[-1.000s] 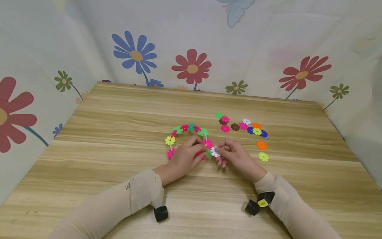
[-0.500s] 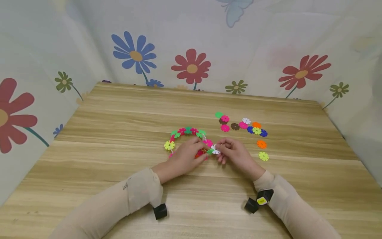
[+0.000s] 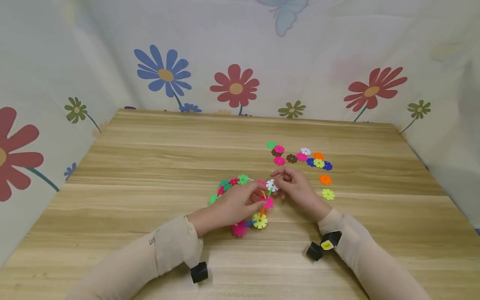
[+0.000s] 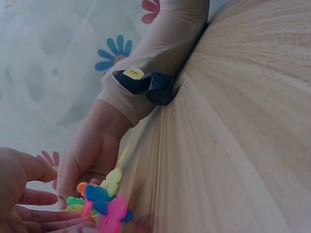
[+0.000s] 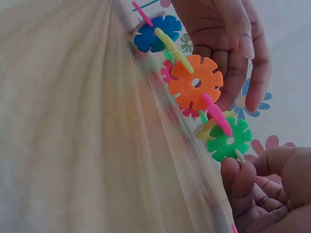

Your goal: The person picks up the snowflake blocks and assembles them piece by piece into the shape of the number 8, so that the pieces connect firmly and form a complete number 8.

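Observation:
A chain of slotted, flower-shaped plastic discs, partly hidden, lies bunched around and beneath my left hand point(image 3: 230, 206). That hand's fingers are loosely bent over the chain, with a gap between thumb and fingers in the head view. My right hand point(image 3: 300, 193) pinches a white disc point(image 3: 271, 186) between thumb and fingers. In the right wrist view that white disc shows only as a thin edge, slotted into a green disc point(image 5: 229, 139). Further along the chain are an orange disc point(image 5: 194, 94) and a blue disc point(image 5: 158, 35). A yellow disc point(image 3: 259, 221) hangs nearest my body.
Several loose discs lie on the wooden table point(image 3: 168, 150) beyond and right of my hands, including a brown disc point(image 3: 291, 158), an orange disc point(image 3: 325, 179) and a yellow-green disc point(image 3: 328, 194). A flower-printed curtain point(image 3: 318, 62) stands behind the table.
The chain has turned from a ring lying beyond my left hand into a bunch around it, its yellow and pink discs swinging nearer my body. My right hand still pinches the white disc.

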A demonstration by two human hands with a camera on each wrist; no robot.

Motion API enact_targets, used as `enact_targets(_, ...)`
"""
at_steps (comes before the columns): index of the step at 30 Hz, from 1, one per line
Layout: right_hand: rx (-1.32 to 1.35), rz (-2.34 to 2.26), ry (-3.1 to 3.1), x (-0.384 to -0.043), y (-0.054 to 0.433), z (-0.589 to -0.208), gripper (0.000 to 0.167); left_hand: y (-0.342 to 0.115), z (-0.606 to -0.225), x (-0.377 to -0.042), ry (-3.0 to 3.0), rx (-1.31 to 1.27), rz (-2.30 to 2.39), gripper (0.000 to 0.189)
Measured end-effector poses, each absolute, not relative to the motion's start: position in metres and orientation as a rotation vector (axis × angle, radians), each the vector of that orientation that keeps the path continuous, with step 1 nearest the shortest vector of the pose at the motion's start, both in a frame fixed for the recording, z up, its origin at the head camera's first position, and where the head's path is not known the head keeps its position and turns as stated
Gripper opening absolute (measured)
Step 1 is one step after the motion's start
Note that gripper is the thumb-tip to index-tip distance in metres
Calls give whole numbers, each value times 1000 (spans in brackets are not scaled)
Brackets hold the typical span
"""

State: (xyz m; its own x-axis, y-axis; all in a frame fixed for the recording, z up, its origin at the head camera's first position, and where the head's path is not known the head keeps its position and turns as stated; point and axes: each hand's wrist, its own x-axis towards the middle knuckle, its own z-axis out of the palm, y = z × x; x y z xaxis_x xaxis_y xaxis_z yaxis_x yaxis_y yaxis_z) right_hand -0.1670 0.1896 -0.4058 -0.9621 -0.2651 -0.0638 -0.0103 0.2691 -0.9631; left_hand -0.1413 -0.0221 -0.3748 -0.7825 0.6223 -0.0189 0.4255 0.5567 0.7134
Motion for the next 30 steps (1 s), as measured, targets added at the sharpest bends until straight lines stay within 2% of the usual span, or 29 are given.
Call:
enact_targets(7,-272,-1754,2314,-171,187,-407,25,-21,-369,-148,2755,904,1079,26)
enact_targets(17,-300,-1733,2309,-172,187,-407,31,7,-378,-169,2868,784,696,53)
enact_targets(20,-303,-1723,2299,-174,186,-406,29,10,-384,-170,2910,747,663,49)
enact_targets(24,-331,-1622,2382,-180,188,-401,24,8,-391,-169,2943,681,704,34)
enact_targets(30,-324,-1180,2896,-204,200,-393,20,8,-394,-169,2953,676,733,28)
